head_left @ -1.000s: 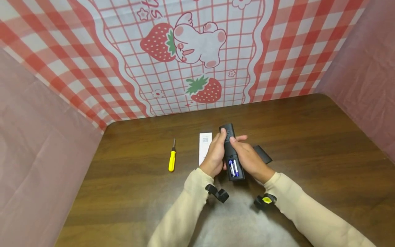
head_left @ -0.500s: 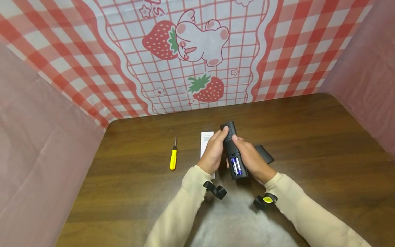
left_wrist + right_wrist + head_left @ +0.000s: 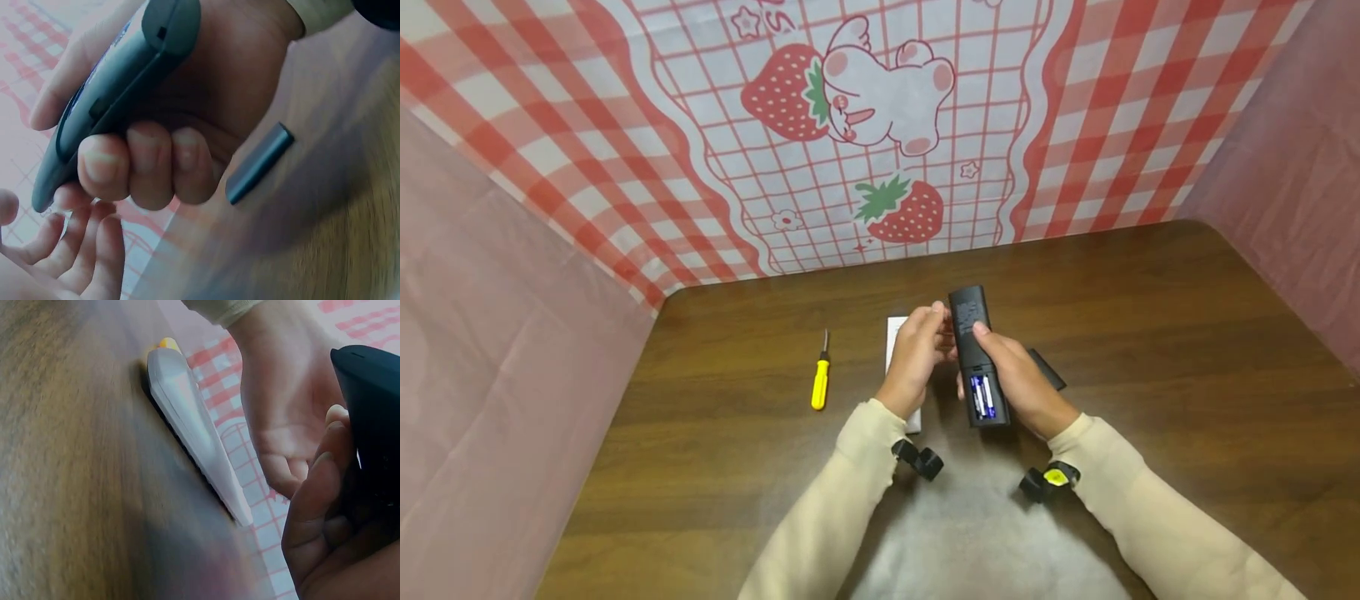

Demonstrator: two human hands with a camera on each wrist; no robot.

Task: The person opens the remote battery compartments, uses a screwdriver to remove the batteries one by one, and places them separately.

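Note:
A black remote control (image 3: 967, 325) is held upright over the table, its battery compartment uncovered and two blue-and-white batteries (image 3: 982, 397) lying inside. My right hand (image 3: 1028, 382) grips it from the right, thumb on the face and fingers wrapped behind, as the left wrist view shows. Just left of the remote is my left hand (image 3: 916, 354), fingers loosely bent and holding nothing. In the left wrist view its fingertips (image 3: 106, 231) come close to the remote's far end; whether they touch my right hand I cannot tell. The batteries are barely visible from the wrist views.
The black battery cover (image 3: 1047, 369) lies on the wooden table (image 3: 715, 467), partly behind my right hand. A white box (image 3: 895, 329) lies partly under my left hand's outline. Further left is a yellow-handled screwdriver (image 3: 820, 383). A checked cloth (image 3: 1090, 117) hangs behind the table.
My left hand has let go of the remote and moved slightly left. My right hand still holds the remote, which has shifted a little up and right.

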